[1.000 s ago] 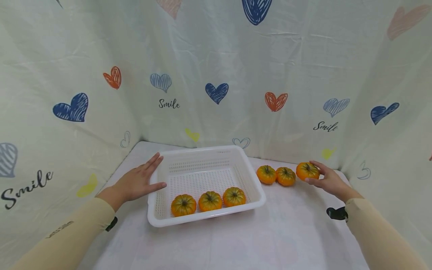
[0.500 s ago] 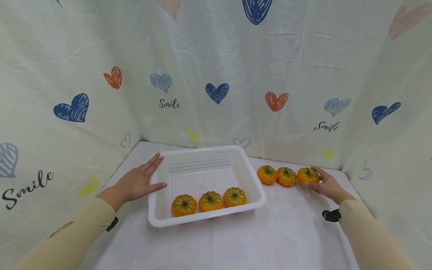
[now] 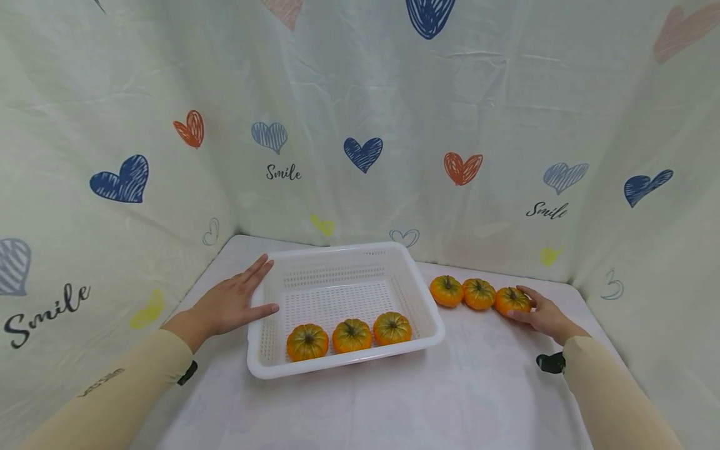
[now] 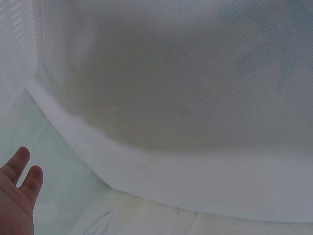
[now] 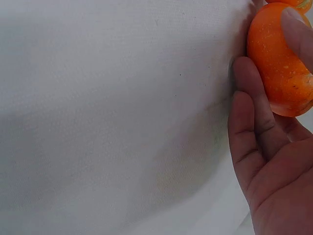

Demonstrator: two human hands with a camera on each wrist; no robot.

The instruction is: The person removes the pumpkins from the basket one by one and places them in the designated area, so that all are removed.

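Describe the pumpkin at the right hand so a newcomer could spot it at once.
Find the white basket. To its right in the head view, three orange pumpkins sit in a row. Yours is the rightmost pumpkin, the only one gripped, by the right hand.

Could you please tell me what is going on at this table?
A person's right hand holds a small pumpkin at the right end of a row with two more pumpkins on the table. The left hand lies spread at the left rim of a white basket. Inside, three other pumpkins sit along its near side.
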